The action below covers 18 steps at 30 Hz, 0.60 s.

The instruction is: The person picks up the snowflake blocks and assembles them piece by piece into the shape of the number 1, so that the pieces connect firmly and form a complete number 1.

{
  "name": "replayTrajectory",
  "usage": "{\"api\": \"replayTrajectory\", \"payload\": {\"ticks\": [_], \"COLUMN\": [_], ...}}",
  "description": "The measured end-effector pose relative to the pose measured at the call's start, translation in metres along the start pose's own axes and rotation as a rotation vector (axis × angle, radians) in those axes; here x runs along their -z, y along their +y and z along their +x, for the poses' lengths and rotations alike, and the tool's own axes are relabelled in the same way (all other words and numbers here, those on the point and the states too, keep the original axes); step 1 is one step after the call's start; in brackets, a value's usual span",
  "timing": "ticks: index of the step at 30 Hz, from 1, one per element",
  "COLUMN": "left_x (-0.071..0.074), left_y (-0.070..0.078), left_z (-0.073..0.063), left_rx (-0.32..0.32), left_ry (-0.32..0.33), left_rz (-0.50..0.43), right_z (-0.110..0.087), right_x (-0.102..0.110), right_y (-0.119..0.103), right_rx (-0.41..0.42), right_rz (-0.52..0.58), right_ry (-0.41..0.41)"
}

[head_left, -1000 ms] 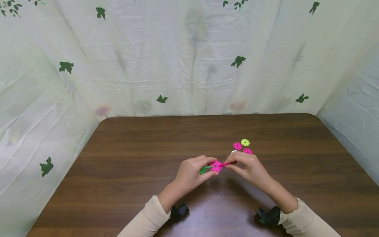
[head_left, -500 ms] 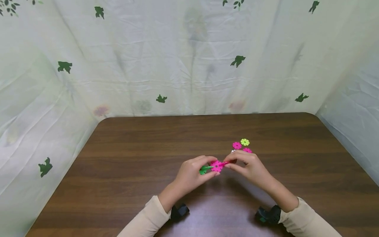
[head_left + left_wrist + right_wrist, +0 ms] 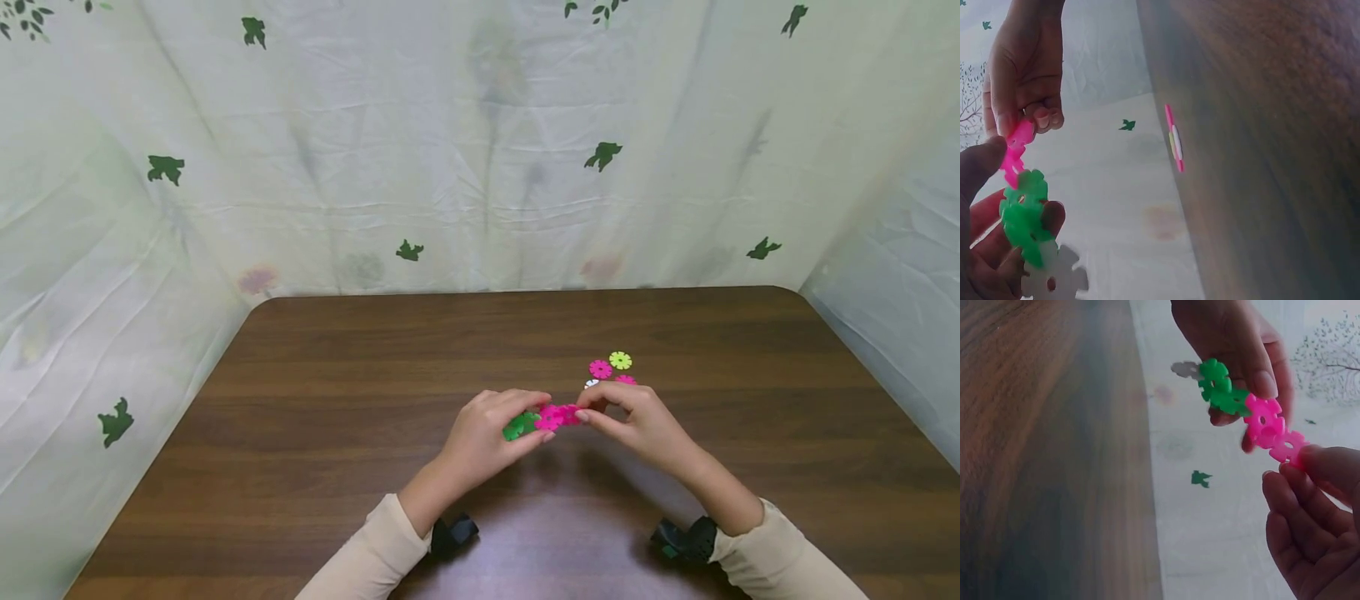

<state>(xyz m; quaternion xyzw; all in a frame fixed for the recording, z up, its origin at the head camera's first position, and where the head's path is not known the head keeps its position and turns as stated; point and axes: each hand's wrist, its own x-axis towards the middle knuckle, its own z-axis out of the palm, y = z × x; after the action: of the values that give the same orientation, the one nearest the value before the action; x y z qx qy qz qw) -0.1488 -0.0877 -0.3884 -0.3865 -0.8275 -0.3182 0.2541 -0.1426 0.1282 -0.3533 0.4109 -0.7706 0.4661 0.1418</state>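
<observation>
A short chain of notched flower-shaped plastic discs is held up between both hands above the table. In the right wrist view it runs from a whitish disc [image 3: 1183, 369] through two green discs [image 3: 1207, 389] to two pink discs [image 3: 1255, 415]. My left hand [image 3: 486, 429] grips the chain at its inner pink disc, and the green part lies within its fingers. My right hand [image 3: 639, 423] pinches the outer pink disc [image 3: 1294, 440] at its edge between thumb and index finger. In the head view, the left hand hides the whitish end.
Just beyond the right hand, several loose discs lie on the brown wooden table [image 3: 360, 358]: a yellow disc [image 3: 615, 364], a pink disc [image 3: 595, 369], a white disc [image 3: 590, 385] and another pink disc partly hidden. A pale curtain [image 3: 465, 183] surrounds the table's back and sides.
The outer pink disc, seen edge-on before, now shows its face beside the inner one. The green discs have turned more face-on too. My right hand has shifted slightly to the right.
</observation>
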Motion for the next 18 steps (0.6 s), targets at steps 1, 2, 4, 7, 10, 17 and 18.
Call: {"api": "replayTrajectory", "payload": {"ticks": [1, 2, 4, 7, 10, 17, 18], "left_x": [0.0, 0.001, 0.001, 0.002, 0.002, 0.0, 0.0], "left_y": [0.0, 0.001, 0.002, 0.005, 0.007, 0.009, 0.01], "left_z": [0.0, 0.0, 0.001, 0.002, 0.002, 0.0, 0.0], "left_rx": [-0.007, -0.014, -0.027, -0.043, -0.056, -0.08, -0.088], "left_ry": [-0.001, -0.004, -0.017, -0.04, -0.041, 0.001, 0.011], "left_rz": [0.002, 0.001, -0.003, 0.0, 0.034, 0.121, 0.131], "right_z": [0.0, 0.0, 0.0, -0.001, -0.003, -0.013, -0.014], "right_x": [0.0, -0.001, -0.003, -0.006, -0.009, -0.02, -0.022], "right_y": [-0.002, -0.003, -0.004, -0.003, 0.0, 0.019, 0.021], "right_rx": [-0.022, -0.046, -0.095, -0.168, -0.232, -0.352, -0.359], "right_rz": [0.009, 0.02, 0.059, 0.136, 0.23, 0.447, 0.464], "right_ry": [0.001, 0.002, 0.001, 0.004, 0.0, -0.02, -0.02]}}
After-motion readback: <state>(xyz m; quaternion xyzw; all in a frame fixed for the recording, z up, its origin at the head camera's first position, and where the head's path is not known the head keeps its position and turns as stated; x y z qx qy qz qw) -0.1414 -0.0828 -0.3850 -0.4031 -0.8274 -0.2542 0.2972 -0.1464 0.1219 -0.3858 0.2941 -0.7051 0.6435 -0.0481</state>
